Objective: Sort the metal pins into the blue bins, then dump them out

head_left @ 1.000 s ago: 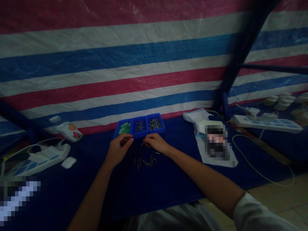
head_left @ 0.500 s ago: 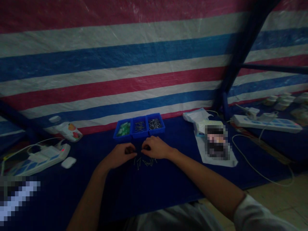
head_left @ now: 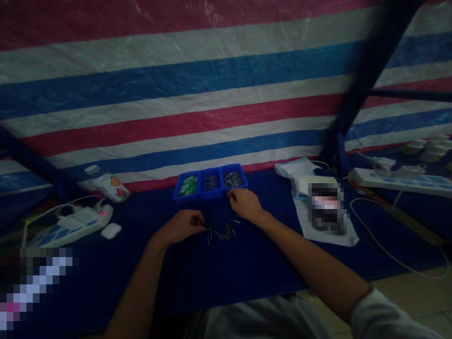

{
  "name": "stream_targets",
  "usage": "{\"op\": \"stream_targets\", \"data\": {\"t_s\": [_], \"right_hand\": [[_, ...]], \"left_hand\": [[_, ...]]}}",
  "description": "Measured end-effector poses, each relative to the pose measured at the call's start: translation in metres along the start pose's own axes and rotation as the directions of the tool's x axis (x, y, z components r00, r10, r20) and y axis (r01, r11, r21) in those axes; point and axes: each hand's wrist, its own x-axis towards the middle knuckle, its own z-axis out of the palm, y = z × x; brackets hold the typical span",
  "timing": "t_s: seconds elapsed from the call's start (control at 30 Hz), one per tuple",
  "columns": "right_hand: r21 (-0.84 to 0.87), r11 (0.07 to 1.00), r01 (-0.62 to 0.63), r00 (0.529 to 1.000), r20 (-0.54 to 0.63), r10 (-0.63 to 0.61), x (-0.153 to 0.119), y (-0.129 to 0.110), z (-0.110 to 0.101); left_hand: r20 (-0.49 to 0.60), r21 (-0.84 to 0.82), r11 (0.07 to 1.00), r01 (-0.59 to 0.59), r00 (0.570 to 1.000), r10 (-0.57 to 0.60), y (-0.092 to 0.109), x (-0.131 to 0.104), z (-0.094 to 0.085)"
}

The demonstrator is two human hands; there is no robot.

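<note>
My left hand (head_left: 184,223) rests low over the dark blue tabletop, thumb and fingers curled toward each other; anything between them is too small to make out. Beside its fingertips lie several loose, thin, screw-like metal pieces (head_left: 224,234). My right hand (head_left: 245,203) is farther back, just in front of the right blue bin (head_left: 246,182), with its fingers bent together and their grip hidden. That bin holds many small shiny metal parts. Thin metal pieces fill the middle blue bin (head_left: 211,193), and green plastic packets (head_left: 188,186) lie in the left one.
At left are a power strip (head_left: 76,226), a small white case (head_left: 111,230) and a white bottle (head_left: 113,187). White packaging (head_left: 300,186) and a blurred-out item lie on the right, near a cable and another power strip (head_left: 406,182). A striped tarp (head_left: 212,108) hangs behind.
My right hand has moved away from my left, back and right toward the right bin. A thin piece now shows apart from the others. The view has shifted slightly.
</note>
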Motion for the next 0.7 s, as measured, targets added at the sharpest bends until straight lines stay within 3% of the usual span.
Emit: {"op": "stream_targets", "data": {"t_s": [0.37,0.47,0.6,0.7], "right_hand": [[0.027,0.999,-0.047,0.992,0.120,0.043,0.002,0.000,-0.012],[0.090,0.996,-0.022,0.989,0.146,0.008,0.004,0.000,-0.016],[0.181,0.984,-0.011,0.995,0.099,-0.007,0.006,0.002,-0.017],[0.270,0.958,0.094,0.988,0.093,-0.124,0.005,0.002,-0.012]], "left_hand": [[-0.046,0.012,1.000,-0.023,0.999,0.023,-0.002,0.004,0.004],[-0.109,0.057,0.997,-0.056,0.992,0.062,0.000,0.005,0.004],[-0.195,0.069,0.993,-0.100,0.974,0.111,0.005,0.006,0.003],[-0.247,0.035,0.991,-0.131,0.959,0.136,0.010,0.005,0.002]]}}
